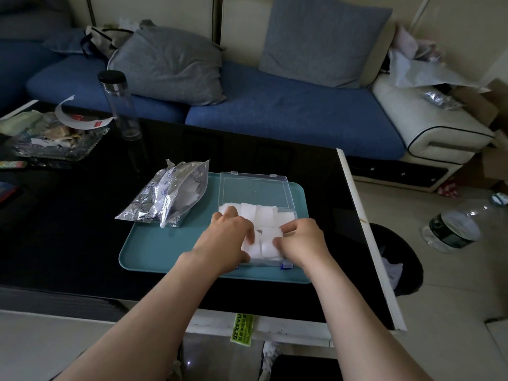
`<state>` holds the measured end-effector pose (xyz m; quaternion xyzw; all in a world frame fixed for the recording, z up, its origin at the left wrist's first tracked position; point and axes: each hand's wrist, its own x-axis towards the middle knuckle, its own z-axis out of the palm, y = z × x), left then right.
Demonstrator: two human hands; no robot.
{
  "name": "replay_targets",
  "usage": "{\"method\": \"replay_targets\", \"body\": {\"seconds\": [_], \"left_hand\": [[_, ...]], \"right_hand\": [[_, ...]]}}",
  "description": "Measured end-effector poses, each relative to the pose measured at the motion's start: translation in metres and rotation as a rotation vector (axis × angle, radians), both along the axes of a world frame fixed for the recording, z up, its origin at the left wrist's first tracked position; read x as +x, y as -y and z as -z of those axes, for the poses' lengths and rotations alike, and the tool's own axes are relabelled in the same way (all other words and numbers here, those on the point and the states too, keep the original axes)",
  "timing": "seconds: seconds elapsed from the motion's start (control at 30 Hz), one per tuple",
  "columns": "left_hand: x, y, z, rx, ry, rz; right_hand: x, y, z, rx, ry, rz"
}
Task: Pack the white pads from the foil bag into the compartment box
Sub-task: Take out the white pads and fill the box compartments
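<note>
Both of my bare forearms reach forward from the bottom of the view and meet over a clear compartment box [286,213] that sits on a teal tray [154,251] on the black counter [68,243]. My left hand [226,237] lies palm down across the left side of the box, fingers spread loosely and flattened on the white pads [264,218], thumb pointing toward the middle. That grip is open, pressing on the pads rather than closing around one. My right hand [301,240] rests on the right side, knuckles up, fingers curled down and inward onto the pads; whether they pinch a pad I cannot tell, since the fingertips are hidden beneath the hand. White pads fill the visible compartments, standing slightly above the dividers. The box lid [254,189] lies open, tilted away from me. Just left of the box, a crinkled foil bag [167,196] lies half on the tray, its mouth open toward the box with more white pads visible inside.
</note>
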<state>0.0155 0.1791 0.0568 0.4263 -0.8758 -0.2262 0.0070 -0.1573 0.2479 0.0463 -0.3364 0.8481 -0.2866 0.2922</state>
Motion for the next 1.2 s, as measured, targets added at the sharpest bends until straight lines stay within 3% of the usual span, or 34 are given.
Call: {"method": "replay_targets", "body": {"seconds": [0.33, 0.5, 0.8, 0.97, 1.2], "left_hand": [[0.001, 0.002, 0.003, -0.007, 0.02, 0.031], [0.001, 0.001, 0.003, -0.015, 0.026, 0.03], [0.0, 0.001, 0.005, -0.016, 0.027, 0.024], [-0.001, 0.0, 0.005, -0.02, 0.035, 0.018], [-0.002, -0.001, 0.005, -0.031, 0.042, 0.027]], "right_hand": [[0.009, 0.001, 0.015, -0.055, -0.231, -0.067], [0.006, 0.0, 0.013, -0.065, -0.224, -0.137], [-0.003, -0.01, -0.003, 0.101, -0.308, -0.356], [0.002, -0.005, 0.004, 0.003, -0.309, -0.317], [0.013, 0.0, 0.008, 0.036, -0.368, -0.379]]}}
